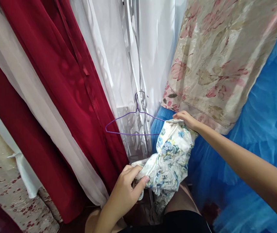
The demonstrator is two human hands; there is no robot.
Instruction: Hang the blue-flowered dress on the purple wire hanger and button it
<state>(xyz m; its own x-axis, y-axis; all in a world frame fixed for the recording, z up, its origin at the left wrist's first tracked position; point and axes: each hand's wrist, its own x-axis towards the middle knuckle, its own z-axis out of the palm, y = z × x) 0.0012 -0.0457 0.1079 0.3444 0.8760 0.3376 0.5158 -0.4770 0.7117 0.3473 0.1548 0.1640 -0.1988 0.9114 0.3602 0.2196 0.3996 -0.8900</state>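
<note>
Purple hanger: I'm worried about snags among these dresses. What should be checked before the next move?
1. Left hand grips the floral garment low down: ok.
2. Right hand holds its top edge: ok.
3. Purple hanger end toward the red dress covered: not ok, bare.
4. Its other end inside the garment: cannot tell, hidden.
5. Hook clear of the white straps: cannot tell.

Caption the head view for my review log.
Left hand and right hand hold a floral garment by a purple hanger.
</note>
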